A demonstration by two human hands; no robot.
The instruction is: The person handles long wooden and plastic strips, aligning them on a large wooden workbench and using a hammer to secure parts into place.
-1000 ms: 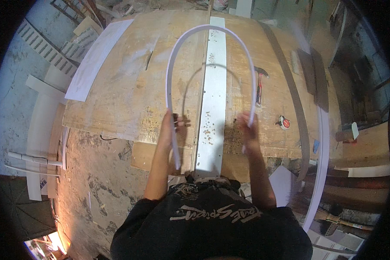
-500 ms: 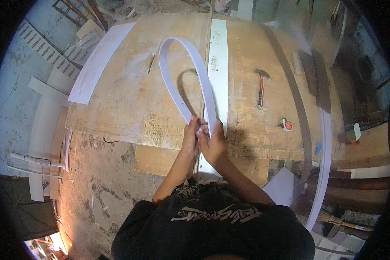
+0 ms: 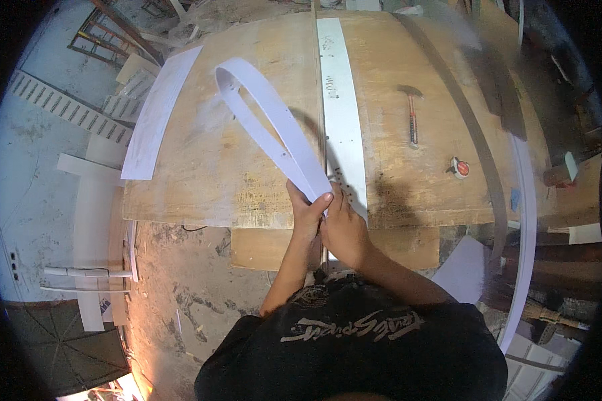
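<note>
A long white flexible strip (image 3: 267, 113) is bent into a narrow loop that leans away to the upper left over a wooden workbench (image 3: 214, 174). Both ends of the strip meet at the bench's near edge. My left hand (image 3: 306, 207) pinches those ends from the left, thumb on top. My right hand (image 3: 344, 230) presses against them from the right, touching the left hand. A flat white board (image 3: 344, 113) lies lengthwise on the bench just right of the loop.
A hammer (image 3: 411, 113) and a small red and white round object (image 3: 459, 168) lie on the bench's right part. A white sheet (image 3: 157, 113) hangs over the left edge. Long curved strips (image 3: 525, 220) stand at the right. White slats (image 3: 87, 220) lie on the dusty floor at left.
One second ago my hands held the strip's ends wide apart as a broad arch. They came together, closing it into a narrow loop, which has now swung toward the left.
</note>
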